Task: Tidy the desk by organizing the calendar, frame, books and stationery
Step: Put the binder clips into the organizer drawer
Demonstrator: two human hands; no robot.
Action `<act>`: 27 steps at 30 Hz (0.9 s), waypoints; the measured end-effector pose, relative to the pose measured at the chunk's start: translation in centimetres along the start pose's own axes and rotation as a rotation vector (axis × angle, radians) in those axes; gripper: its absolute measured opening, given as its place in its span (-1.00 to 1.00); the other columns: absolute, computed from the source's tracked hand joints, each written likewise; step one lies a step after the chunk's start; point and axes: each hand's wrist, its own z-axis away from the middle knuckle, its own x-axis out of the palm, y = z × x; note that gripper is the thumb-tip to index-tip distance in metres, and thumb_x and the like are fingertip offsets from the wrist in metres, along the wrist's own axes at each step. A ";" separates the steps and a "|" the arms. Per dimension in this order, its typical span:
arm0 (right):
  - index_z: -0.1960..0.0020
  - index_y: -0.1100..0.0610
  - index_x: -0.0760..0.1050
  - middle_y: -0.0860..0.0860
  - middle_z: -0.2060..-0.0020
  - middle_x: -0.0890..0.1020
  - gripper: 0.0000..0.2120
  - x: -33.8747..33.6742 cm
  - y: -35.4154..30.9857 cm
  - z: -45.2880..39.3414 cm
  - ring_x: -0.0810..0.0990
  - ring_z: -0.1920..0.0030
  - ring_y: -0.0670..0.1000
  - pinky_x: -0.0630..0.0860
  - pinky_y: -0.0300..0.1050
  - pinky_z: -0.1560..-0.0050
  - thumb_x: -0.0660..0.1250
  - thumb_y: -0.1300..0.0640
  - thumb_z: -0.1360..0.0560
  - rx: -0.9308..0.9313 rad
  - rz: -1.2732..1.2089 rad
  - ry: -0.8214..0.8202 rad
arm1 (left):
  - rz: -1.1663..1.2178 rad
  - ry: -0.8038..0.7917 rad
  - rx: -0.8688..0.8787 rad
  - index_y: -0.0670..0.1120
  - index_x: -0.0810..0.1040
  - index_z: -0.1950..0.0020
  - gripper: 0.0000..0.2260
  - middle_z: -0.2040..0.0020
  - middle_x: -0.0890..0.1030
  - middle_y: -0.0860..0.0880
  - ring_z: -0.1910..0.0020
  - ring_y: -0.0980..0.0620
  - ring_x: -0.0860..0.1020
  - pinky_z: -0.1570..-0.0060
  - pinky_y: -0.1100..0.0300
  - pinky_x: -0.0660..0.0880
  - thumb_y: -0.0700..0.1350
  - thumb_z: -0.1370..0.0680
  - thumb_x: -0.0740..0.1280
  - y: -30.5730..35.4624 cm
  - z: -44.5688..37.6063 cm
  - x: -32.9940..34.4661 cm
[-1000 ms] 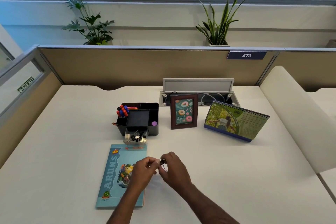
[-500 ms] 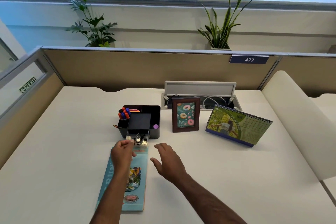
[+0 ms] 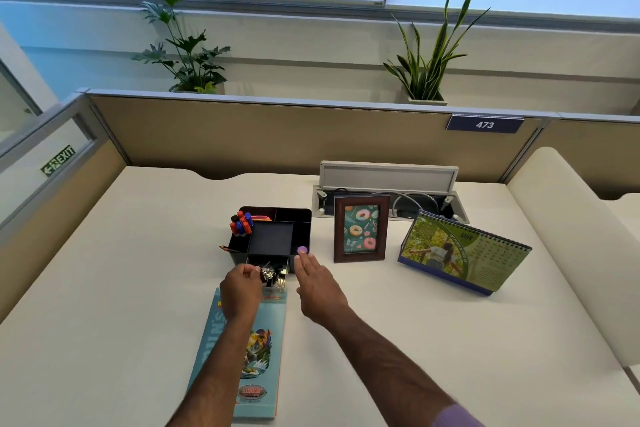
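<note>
Left hand (image 3: 241, 289) curled at the clips (image 3: 272, 274) in the organizer's (image 3: 277, 236) open drawer, whether pinching one I couldn't tell. Right hand (image 3: 317, 284) spread, fingertips touching the organizer's near-right corner. Book (image 3: 247, 354) lay under my left forearm; frame (image 3: 360, 228) and calendar (image 3: 462, 251) stood right.

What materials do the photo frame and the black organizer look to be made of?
Photo frame: looks like dark reddish-brown wood or a wood-look moulding, with a slight sheen along its edges; the grain is too small to confirm.

Black organizer: probably moulded plastic with a matte finish, judging by its thin even walls, rounded corners and dull, uniform surface.
</note>
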 end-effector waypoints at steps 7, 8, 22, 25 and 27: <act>-0.58 0.15 -0.15 0.09 -0.58 -0.17 -0.24 0.5 0.2 -0.4 -0.11 -0.58 0.10 0.07 0.08 -0.53 0.25 0.29 -0.56 0.025 0.022 -0.039 | 0.030 0.061 0.023 -0.08 0.52 0.05 -0.95 0.04 0.49 -0.02 0.13 -0.02 0.50 0.30 0.16 0.42 -0.20 -0.59 0.28 -1.5 3.8 -0.5; -0.58 0.15 -0.14 0.10 -0.58 -0.17 -0.24 0.5 0.1 -0.4 -0.11 -0.58 0.10 0.08 0.08 -0.53 0.25 0.29 -0.55 0.027 0.022 -0.043 | 0.020 0.047 0.014 -0.09 0.51 0.10 -0.92 0.10 0.52 -0.03 0.18 -0.03 0.52 0.33 0.16 0.41 -0.22 -0.58 0.27 -2.2 4.4 -0.3; -0.59 0.14 -0.15 0.05 -0.58 -0.22 -0.17 -0.3 0.3 -0.1 -0.11 -0.58 0.07 0.10 0.12 -0.53 0.25 0.37 -0.48 0.031 0.037 -0.093 | -0.102 -0.128 -0.027 -0.03 0.57 0.05 -0.88 0.16 0.60 0.00 0.20 -0.03 0.55 0.31 0.18 0.39 -0.14 -0.61 0.25 -1.8 2.5 1.6; -0.59 0.13 -0.15 0.04 -0.58 -0.22 -0.16 -0.4 0.3 -0.1 -0.09 -0.58 0.08 0.10 0.12 -0.53 0.26 0.36 -0.48 0.028 0.039 -0.102 | -0.123 -0.132 -0.006 -0.04 0.59 0.01 -0.89 0.11 0.62 -0.03 0.15 -0.06 0.55 0.23 0.16 0.46 -0.14 -0.61 0.27 -1.5 1.5 2.1; -0.59 0.13 -0.14 0.04 -0.58 -0.22 -0.16 -0.5 0.4 -0.2 -0.09 -0.58 0.08 0.09 0.12 -0.53 0.27 0.37 -0.48 0.028 0.040 -0.105 | -0.135 -0.133 0.003 -0.06 0.60 -0.02 -0.88 0.07 0.65 -0.06 0.14 -0.05 0.56 0.20 0.16 0.47 -0.11 -0.62 0.26 -1.0 0.9 2.5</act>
